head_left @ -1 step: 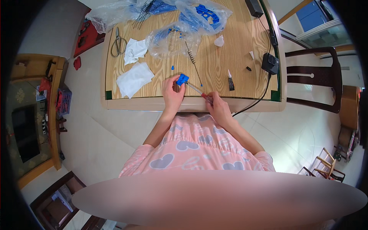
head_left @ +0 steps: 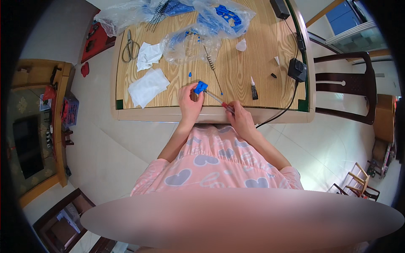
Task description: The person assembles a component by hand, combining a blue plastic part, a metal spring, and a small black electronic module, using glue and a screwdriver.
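Observation:
Near the table's front edge, my left hand (head_left: pixel 191 100) pinches a small blue plastic block (head_left: pixel 201 87) between thumb and fingers. My right hand (head_left: pixel 241 118) is closed around the red and clear handle of a screwdriver (head_left: pixel 217 99). Its metal shaft slants up to the left, and the tip meets the block; whether it sits in a screw is too small to tell. A tiny blue piece (head_left: pixel 190 74) lies just beyond my left hand. Past the screwdriver, a dark wire with a coiled stretch (head_left: pixel 211 63) runs over the wood, a blue bit at its near end.
A small glue tube (head_left: pixel 254 89) lies right of my right hand. White tissues (head_left: pixel 147 87) and scissors (head_left: pixel 130 48) are on the left. Clear plastic bags (head_left: pixel 192 44) with blue parts spread across the back. A black box (head_left: pixel 297 70) trails a cable over the right edge.

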Demonstrator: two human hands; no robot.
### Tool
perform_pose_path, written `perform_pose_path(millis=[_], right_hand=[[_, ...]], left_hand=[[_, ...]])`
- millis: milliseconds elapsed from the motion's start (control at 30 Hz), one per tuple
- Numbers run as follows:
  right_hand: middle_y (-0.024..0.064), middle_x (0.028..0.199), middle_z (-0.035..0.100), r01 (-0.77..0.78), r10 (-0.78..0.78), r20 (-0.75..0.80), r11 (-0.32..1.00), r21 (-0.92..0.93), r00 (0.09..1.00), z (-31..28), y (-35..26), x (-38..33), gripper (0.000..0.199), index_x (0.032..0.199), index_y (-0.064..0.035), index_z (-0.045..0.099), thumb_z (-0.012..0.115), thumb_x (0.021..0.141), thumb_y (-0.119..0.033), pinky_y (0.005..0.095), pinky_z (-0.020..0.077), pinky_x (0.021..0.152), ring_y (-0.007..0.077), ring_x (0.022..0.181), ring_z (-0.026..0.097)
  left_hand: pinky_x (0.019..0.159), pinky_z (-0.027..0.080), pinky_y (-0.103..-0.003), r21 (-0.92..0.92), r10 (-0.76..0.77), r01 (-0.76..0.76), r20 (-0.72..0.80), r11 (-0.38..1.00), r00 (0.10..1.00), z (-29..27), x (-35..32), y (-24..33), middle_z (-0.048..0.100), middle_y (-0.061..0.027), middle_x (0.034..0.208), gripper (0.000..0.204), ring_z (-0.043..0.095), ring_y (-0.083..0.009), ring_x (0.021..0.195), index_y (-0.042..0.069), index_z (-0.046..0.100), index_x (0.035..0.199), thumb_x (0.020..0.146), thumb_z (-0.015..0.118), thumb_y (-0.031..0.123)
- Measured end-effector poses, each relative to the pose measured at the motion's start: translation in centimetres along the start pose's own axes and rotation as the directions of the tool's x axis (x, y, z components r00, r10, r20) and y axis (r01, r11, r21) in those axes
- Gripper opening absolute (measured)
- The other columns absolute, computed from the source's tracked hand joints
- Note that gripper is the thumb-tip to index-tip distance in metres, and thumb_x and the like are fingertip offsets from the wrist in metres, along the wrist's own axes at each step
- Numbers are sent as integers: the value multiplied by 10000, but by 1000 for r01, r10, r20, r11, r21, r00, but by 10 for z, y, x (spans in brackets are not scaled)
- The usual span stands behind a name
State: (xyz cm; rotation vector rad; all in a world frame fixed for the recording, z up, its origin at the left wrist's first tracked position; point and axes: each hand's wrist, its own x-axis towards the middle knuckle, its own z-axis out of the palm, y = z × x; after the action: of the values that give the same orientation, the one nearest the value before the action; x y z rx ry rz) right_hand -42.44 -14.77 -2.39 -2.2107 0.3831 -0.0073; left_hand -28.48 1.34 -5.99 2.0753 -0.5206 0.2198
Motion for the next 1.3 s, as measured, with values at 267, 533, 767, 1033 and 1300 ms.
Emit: perform_pose_path(millis=[267, 533, 767, 1033, 1300], right_hand=[[228, 999, 636, -58, 59, 33, 998, -18, 998, 0, -3, 0, 266, 1091, -21, 497, 560, 927, -221, 508, 481, 715, 437, 866, 615], [198, 978, 649, -2, 2, -44, 1000, -17, 999, -4, -7, 3, 256, 1103, -32, 519, 567, 917, -202, 490, 491, 728, 421, 867, 622], [196, 945, 653, 145, -147, -115, 989, -30, 982, -2, -9, 7, 251, 1105, -45, 516, 577, 896, -171, 476, 499, 710, 409, 847, 630], [223, 925, 645, 97, -97, -56, 995, -13, 994, -3, -3, 7, 324, 1137, -49, 474, 611, 887, -202, 485, 492, 686, 411, 826, 633], [215, 926, 639, 21, -20, -39, 999, 43, 999, 0, -5, 5, 286, 1109, -45, 496, 600, 900, -211, 488, 486, 689, 416, 835, 624]], left_hand=[[813, 450, -361, -69, -44, 43, -22, 997, 999, 1, 1, 4, 611, -76, 938, 335, 549, -255, 906, 61, 620, 1040, 721, 718, 32], [830, 472, -334, 40, 47, -45, -57, 998, 997, 2, -1, 0, 592, -87, 977, 317, 567, -239, 923, 51, 616, 1042, 747, 730, 32], [825, 477, -337, -248, -58, 23, -137, 969, 989, 8, -6, -14, 590, -108, 965, 294, 585, -260, 906, 33, 597, 1028, 758, 709, 8], [795, 492, -302, -339, -110, 61, -126, 939, 986, 10, -9, -16, 557, -95, 992, 294, 583, -207, 892, 28, 588, 1054, 781, 697, 6], [789, 498, -295, -323, -89, 43, -129, 945, 988, 10, -8, -14, 552, -96, 1007, 304, 582, -205, 891, 27, 581, 1069, 787, 689, -10]])
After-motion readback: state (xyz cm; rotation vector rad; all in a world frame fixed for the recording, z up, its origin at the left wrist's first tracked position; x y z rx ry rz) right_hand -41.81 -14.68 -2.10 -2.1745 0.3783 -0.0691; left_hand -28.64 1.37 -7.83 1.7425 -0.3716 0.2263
